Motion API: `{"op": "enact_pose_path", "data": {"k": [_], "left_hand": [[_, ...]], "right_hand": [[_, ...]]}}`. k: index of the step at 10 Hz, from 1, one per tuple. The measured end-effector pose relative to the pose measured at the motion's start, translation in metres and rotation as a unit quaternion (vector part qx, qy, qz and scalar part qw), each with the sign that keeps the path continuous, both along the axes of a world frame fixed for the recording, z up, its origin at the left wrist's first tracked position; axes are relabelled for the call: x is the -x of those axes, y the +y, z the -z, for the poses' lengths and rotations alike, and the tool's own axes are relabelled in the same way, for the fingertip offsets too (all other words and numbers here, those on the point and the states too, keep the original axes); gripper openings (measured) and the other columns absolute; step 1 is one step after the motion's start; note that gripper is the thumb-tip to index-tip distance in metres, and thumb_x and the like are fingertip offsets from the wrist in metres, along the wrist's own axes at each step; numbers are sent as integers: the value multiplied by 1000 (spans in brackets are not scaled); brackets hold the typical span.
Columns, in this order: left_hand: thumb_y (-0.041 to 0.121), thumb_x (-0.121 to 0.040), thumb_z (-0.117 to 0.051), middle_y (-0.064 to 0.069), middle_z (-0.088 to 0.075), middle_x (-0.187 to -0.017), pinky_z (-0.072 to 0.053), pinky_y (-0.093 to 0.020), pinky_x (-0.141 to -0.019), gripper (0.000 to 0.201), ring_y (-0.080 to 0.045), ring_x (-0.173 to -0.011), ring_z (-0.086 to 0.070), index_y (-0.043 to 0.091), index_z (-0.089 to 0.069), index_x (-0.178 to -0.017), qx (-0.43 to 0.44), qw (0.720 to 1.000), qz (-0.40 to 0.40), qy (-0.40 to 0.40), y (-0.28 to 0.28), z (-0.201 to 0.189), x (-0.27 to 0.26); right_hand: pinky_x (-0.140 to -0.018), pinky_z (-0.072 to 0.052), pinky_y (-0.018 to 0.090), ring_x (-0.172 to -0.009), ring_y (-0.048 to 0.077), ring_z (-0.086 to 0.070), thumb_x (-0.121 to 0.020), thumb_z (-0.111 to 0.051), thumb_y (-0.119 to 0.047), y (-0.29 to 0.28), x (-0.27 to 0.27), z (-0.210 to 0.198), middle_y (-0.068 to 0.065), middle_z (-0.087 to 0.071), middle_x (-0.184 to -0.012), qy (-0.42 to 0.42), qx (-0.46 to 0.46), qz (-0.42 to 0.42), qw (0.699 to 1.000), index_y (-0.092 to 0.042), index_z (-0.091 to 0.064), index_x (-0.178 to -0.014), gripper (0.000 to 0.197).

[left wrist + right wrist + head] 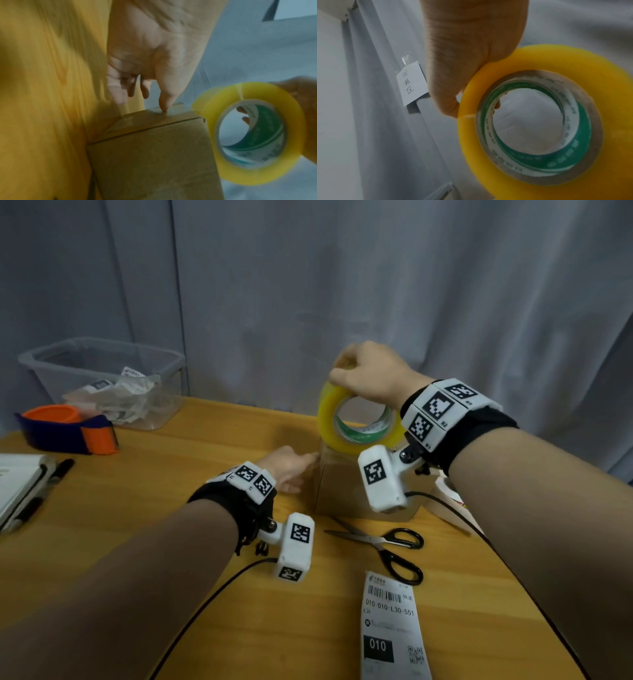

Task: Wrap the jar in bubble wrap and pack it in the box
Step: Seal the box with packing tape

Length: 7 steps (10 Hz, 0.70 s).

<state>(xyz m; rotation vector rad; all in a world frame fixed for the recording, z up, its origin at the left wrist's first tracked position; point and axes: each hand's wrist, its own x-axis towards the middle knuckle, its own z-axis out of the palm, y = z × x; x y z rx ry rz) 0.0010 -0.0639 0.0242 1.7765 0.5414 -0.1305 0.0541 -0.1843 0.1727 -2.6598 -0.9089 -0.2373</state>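
Closed brown cardboard box standing on the table just right of the left hand, thumb pressing clear tape onto its top edge; right hand above, gripping the yellow tape roll.

Hanging across the whole back: a pale grey curtain, falling in long soft folds down behind the far edge of a wooden table. Showing warm yellow grain on the tabletop, under dim, even light (no lamp or window in sight). Sticking to a pale surface in the right wrist view: a small white paper note with handwritten characters, beside a white corner up at the left.
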Motion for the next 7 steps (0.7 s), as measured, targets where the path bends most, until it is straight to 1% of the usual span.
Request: {"op": "enact_pose_path", "data": {"k": [1,2,3,4,5,6,7], "left_hand": [[37,-92,-53,-20,-47,-126,-45,-40,-100,41,-28,-108,-54,7,-52,-120,-110,993,-5,-46,6,-4,-6],[36,-102,-30,-6,-51,-135,-40,-32,-102,40,-21,-124,-49,16,-45,-132,80,983,-14,-167,-9,-16,-4],[60,-94,-4,9,-66,-105,-54,-20,-72,65,-3,-86,-67,27,-58,-106,293,942,23,-165,-32,-14,3],[67,-89,1,-1,-66,-115,-51,-25,-83,77,-7,-104,-62,24,-54,-122,270,950,29,-153,-36,-8,2],[70,-88,-2,-5,-51,-139,-38,-28,-102,82,-19,-132,-44,19,-36,-143,278,953,62,-104,-32,-2,-1],[66,-92,-9,-4,-58,-132,-39,-19,-99,86,-18,-126,-51,0,-23,-146,199,959,135,-148,-24,-4,12],[54,-97,-26,-13,-29,-148,-26,-28,-107,71,-34,-138,-26,7,-14,-149,105,979,110,-136,-9,-20,8]], "right_hand": [[-78,-47,28,-91,19,-60,-83,-65,-40,-4,-4,-2,0,-62,-89,7,-18,-9,1000,-16,-67,-104,32],[-90,-48,25,-96,10,-61,-81,-68,-47,-12,-8,-3,-3,-68,-101,67,-62,-44,995,-16,-70,-109,41],[-103,-41,25,-116,9,-56,-91,-55,-45,-19,-10,4,-5,-62,-124,123,-99,-82,984,-17,-65,-121,42],[-110,-36,31,-127,12,-48,-95,-49,-42,-25,-11,13,-2,-54,-137,141,-126,-90,978,-17,-56,-131,44],[-105,-40,34,-120,17,-53,-89,-53,-53,-32,-14,17,3,-58,-129,130,-150,-35,980,-14,-56,-128,55],[-92,-48,36,-100,19,-61,-77,-60,-66,-37,-19,20,3,-65,-103,126,-178,10,976,-12,-62,-109,62],[-89,-48,34,-90,16,-63,-74,-65,-64,-37,-19,23,-2,-65,-90,150,-215,4,965,-14,-64,-98,56]]}}
